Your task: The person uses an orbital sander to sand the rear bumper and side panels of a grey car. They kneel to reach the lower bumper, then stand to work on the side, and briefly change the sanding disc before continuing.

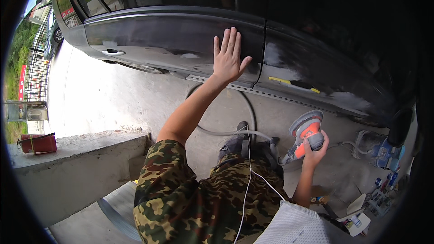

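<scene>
Past the grey floor (149,95) we see a bright yard with a black fence (36,74). A low, rough wall (77,185) stands on our left, with a red bucket (38,144) on top.

The sander (309,130) is to the right of our left hand (228,63) and closer to our body. It is in our right hand (315,151), which curls around its grey top. Its long side slants, with the round pad (304,119) up toward the car (298,54) and the handle down toward our legs. In our view, a bit of floor shows between the pad and the car. Our left hand is the nearer one to the car: it lies flat on the door (167,40), fingers straight, thumb out wide.

The door is smooth, dark metal, dull in places, with pale, cloudy patches. A thin yellow and black strip (294,84) is on the next door panel (we cannot tell what it is). The sander is orange and grey, and looks dusty. A fat grey hose (226,132) makes a big loop on the floor. A thin white cord (249,158) hangs over our spotty green and brown shirt (181,199).
</scene>
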Demonstrator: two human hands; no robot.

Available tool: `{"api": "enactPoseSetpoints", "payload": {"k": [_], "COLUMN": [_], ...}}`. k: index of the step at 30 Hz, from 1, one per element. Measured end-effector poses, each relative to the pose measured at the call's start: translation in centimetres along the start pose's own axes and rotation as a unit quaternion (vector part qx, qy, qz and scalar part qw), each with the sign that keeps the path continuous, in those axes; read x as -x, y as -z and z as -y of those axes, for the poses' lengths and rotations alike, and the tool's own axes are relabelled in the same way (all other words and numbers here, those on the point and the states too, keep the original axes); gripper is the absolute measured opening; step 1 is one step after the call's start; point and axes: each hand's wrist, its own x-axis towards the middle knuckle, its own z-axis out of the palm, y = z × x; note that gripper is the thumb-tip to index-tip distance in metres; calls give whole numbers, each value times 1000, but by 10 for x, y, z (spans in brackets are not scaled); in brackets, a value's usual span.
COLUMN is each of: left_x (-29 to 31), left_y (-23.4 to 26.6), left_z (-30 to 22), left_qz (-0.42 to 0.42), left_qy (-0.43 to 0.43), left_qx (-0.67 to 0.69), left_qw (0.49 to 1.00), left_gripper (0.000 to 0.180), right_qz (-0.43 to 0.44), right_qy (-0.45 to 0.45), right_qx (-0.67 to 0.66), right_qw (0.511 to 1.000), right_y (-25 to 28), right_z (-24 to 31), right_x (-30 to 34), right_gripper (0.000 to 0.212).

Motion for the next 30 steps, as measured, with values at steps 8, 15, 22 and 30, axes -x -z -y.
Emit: {"api": "enactPoseSetpoints", "payload": {"k": [8,15,22,30], "left_x": [-11,-26,13,218], "left_y": [9,1,17,-103], "left_z": [8,-64,-125,-258], "left_qz": [-10,44,-8,431], "left_qy": [-48,-46,-97,46], "left_qx": [-29,56,186,219], "left_qw": [998,996,978,874], "left_gripper": [83,84,57,40], "right_qz": [26,33,-61,-280], "right_qy": [11,36,49,22], "right_qx": [-16,-5,-49,-77], "right_qw": [999,999,996,957], "right_y": [2,29,107,280], "right_z": [0,-16,-56,-121], "right_x": [5,26,32,44], "right_gripper": [68,69,68,71]}}
